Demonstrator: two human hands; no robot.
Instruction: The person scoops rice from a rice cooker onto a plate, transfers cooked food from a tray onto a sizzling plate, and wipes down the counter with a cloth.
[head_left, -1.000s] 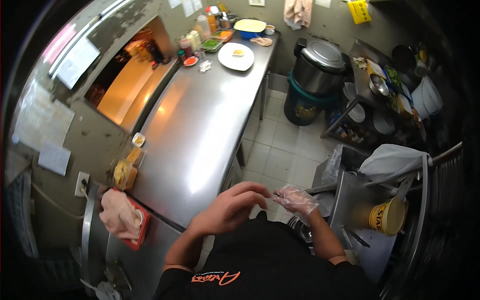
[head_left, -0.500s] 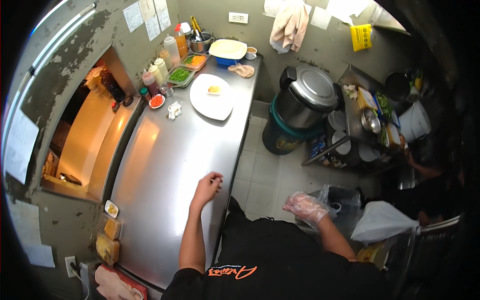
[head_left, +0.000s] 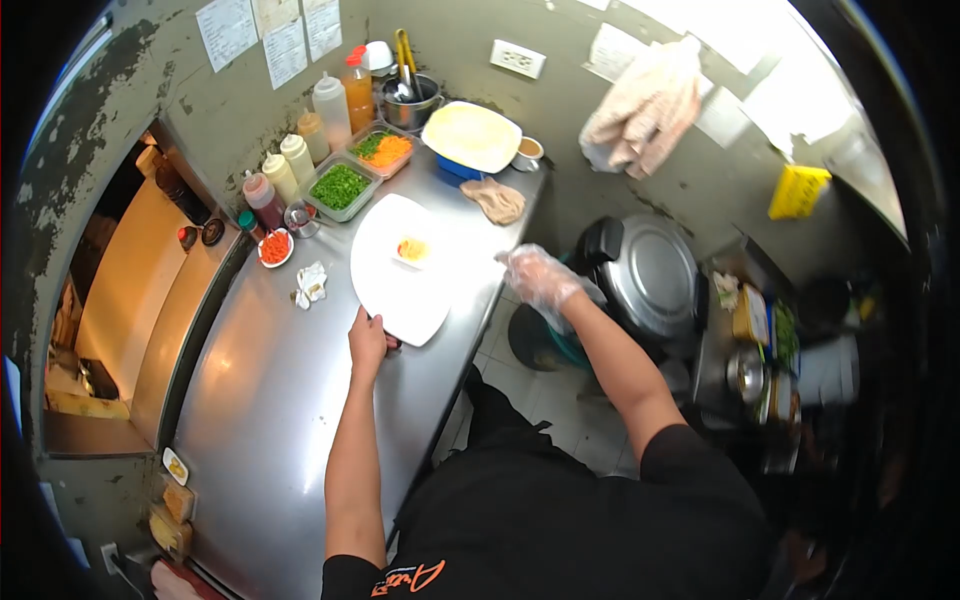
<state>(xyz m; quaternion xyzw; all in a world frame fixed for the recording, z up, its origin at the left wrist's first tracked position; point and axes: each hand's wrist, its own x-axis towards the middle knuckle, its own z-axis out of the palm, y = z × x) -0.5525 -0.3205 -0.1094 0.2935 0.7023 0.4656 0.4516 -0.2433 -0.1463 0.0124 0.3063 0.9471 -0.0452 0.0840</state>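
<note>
White plate point(head_left: 382, 285): long axis runs roughly away from the body. Left hand point(head_left: 369, 343), nearer, grip holding near rim; gloved right hand point(head_left: 541, 278) apart, rightward, grip unclear.

Towel point(head_left: 650, 105) near wall outlet point(head_left: 518, 59)

I wear the one camera on my head, so it looks forward and steeply down over my black shirt point(head_left: 570, 510), along my arms to my left hand point(head_left: 368, 348) and gloved right hand point(head_left: 540, 278). From above the steel counter point(head_left: 290, 410), its wide, curved view reaches the far wall point(head_left: 460, 55).
</note>
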